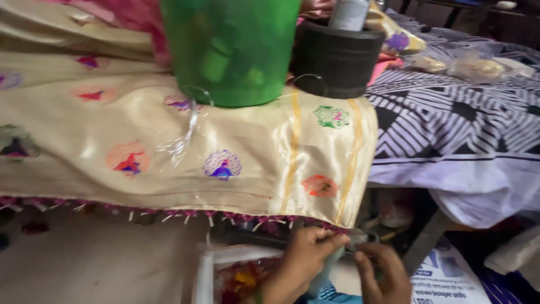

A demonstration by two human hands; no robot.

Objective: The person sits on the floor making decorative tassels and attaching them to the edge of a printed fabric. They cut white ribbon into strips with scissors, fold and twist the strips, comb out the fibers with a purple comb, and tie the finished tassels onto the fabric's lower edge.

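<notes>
Down at the bottom edge, the left hand (306, 256) pinches the fringed hem of the cloth (236, 157), fingers closed on a small bit of it near the corner. The right hand (382, 273) sits just beside it, fingers curled around something small and greyish; what that is cannot be told through the blur. The hem lies directly above both hands and touches the left one, which is the nearer. Its long axis runs left to right along the table edge, and the hands work at its right end.

The cloth is shiny cream silk, dotted with round peacock motifs in pink, purple, green and orange, with two yellow stripes near the right end and a magenta tasselled fringe (169, 214). A green bucket (230, 50) and a black pot (337, 56) stand on it further back. A black-and-white patterned sheet (467, 124) lies to the right.
</notes>
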